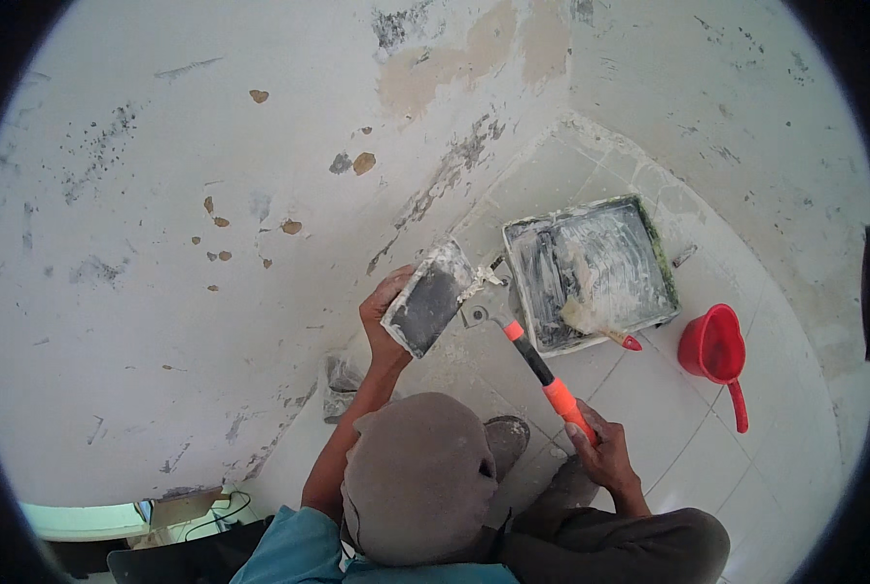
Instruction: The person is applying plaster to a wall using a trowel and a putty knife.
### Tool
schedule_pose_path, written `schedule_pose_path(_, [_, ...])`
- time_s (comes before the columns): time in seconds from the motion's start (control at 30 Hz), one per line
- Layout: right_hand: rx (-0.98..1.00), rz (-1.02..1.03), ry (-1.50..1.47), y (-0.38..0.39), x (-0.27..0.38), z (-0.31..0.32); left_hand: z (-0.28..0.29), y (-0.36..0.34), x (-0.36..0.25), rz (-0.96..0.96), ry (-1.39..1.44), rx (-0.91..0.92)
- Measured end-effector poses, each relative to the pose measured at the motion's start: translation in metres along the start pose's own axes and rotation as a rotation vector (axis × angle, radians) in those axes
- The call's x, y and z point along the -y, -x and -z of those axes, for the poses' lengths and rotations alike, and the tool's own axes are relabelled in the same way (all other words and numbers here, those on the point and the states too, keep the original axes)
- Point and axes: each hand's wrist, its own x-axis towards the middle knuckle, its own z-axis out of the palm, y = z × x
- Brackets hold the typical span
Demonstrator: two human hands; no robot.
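Two bare hands work above a pale tiled floor, whose tiles spread between the right hand and a red plastic dipper. A square, paste-smeared black tray lies ahead, a red-tipped brush across its near edge; a scuffed white wall rises on the left. The left hand, arm extended, grasps the left edge of a tilted, rectangular dark-grey pan rimmed with white paste. The right, elbow bent, clenches an orange-and-black-handled metal scraper, its head just beside the pan; contact cannot be told.
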Motion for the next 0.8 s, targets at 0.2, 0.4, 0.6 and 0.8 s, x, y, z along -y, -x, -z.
schedule_pose_path(0.2, [0.047,-0.073,0.019,-0.004,0.015,0.002,-0.019,0.003,-0.032,0.174,-0.128,-0.019])
schedule_pose_path(0.4, [0.053,-0.084,-0.015,-0.001,0.017,0.003,-0.018,0.017,-0.007,0.116,-0.012,-0.078])
schedule_pose_path(0.6, [0.079,-0.09,0.05,0.002,0.008,0.007,-0.023,0.022,-0.003,0.109,-0.013,-0.017])
schedule_pose_path(0.8, [0.074,-0.071,0.04,0.005,0.008,0.003,-0.023,0.02,-0.004,0.017,-0.155,0.001])
